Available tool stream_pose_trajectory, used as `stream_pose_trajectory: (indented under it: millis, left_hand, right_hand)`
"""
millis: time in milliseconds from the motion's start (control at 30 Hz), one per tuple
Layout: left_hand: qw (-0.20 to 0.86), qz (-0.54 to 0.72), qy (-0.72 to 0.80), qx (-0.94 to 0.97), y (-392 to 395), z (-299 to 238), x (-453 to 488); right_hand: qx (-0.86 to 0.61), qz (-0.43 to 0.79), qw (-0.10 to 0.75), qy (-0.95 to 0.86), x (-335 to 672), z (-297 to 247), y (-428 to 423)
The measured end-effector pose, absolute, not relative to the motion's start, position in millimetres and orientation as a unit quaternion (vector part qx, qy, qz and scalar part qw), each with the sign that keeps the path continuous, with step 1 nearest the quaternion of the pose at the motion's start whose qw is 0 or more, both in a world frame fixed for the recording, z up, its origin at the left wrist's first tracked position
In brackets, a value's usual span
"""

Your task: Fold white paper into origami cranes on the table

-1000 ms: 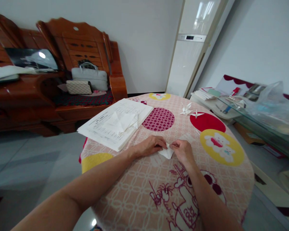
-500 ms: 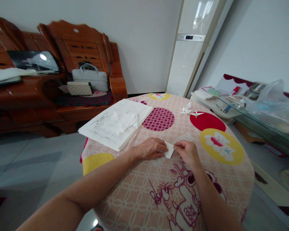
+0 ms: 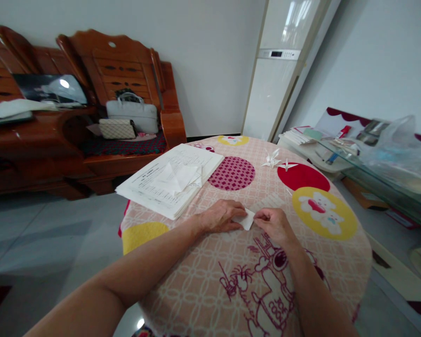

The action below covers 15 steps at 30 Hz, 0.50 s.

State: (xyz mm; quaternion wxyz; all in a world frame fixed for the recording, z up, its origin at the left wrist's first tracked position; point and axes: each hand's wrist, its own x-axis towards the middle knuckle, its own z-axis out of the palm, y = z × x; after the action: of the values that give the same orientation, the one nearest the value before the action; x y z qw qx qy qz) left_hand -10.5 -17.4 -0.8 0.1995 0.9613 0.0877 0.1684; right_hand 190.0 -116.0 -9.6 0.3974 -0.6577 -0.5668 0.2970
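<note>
A small folded piece of white paper [image 3: 247, 221] lies on the patterned tablecloth [image 3: 196, 290] between my hands. My left hand [image 3: 226, 216] rests over its left part, fingers bent and pressing on it, hiding that side. Thumb and forefinger of my right hand [image 3: 271, 222] pinch the paper's right edge. Farther back on the cloth stand folded white paper cranes [image 3: 272, 159], close to the red circle. A stack of printed sheets [image 3: 154, 182] lies to the left, with loose folded white papers [image 3: 179, 177] on top.
Right of the table is a glass shelf [image 3: 354, 164] carrying a plastic bag [image 3: 393, 150] and papers. Behind on the left, a wooden bench [image 3: 126, 61] holds a grey bag [image 3: 133, 114]. A tall white air conditioner [image 3: 270, 89] stands against the wall.
My left fingers have slid slightly right over the paper, covering more of it. My right fingers have curled in a little at its edge.
</note>
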Motion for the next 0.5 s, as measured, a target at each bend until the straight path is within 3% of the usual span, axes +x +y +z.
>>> stream_pose_trajectory:
  millis: [500]
  left_hand:
    - [0.189, 0.148, 0.098, 0.966, -16.1, -0.9, -9.2]
  right_hand:
    - [-0.625, 0.409, 0.346, -0.567, 196.5, -2.7, -122.8]
